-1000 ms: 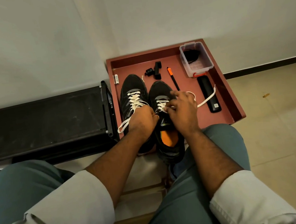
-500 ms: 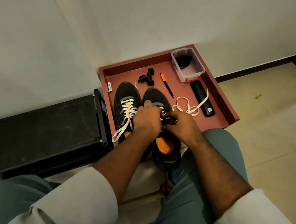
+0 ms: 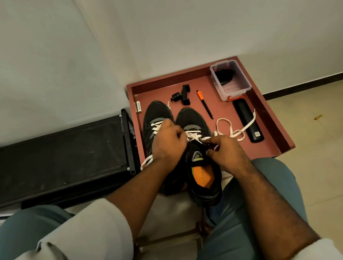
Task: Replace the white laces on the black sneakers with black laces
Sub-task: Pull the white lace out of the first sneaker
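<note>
The right sneaker [image 3: 193, 123] lies in the tray [image 3: 270, 120], heel over its near edge. Both hands pinch its white lace [image 3: 229, 130]: left hand [image 3: 167, 142] at the eyelets, right hand [image 3: 225, 152] beside the tongue. The lace's loose end trails across a black case [image 3: 247, 120].

The black sneakers [image 3: 195, 123] look like matt mesh cloth, their white laces [image 3: 229, 131] flat woven fabric. The red tray [image 3: 267, 108] has a smooth painted finish; the small box [image 3: 232, 83] is clear glossy plastic
</note>
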